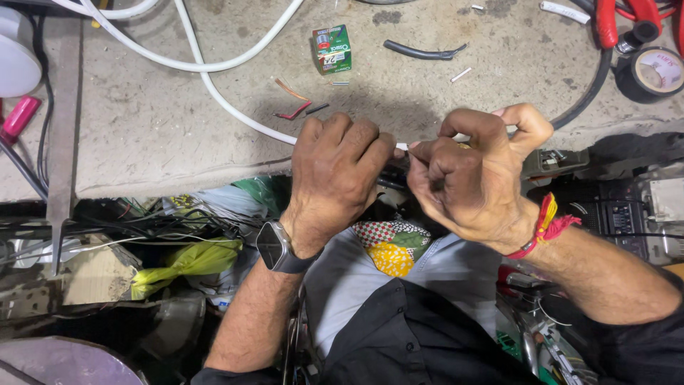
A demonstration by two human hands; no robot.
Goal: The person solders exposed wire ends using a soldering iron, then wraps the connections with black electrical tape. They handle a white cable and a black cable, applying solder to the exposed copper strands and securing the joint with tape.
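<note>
Gripping white cable (pixel 235 114) | left hand (pixel 333 171), right hand (pixel 470 178) fisted on its end

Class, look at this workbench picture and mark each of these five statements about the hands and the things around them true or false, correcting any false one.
1. Both hands grip the white cable. True: the left hand and right hand close on the white cable at the bench edge.
2. A watch sits on the right wrist. False: the dark watch is on the left wrist; the right wrist has a red thread band.
3. A small green box lies on the bench. True.
4. The roll of black tape lies beside the left hand. False: it lies at the far right.
5. Short wire offcuts lie near the cable. True.
</note>
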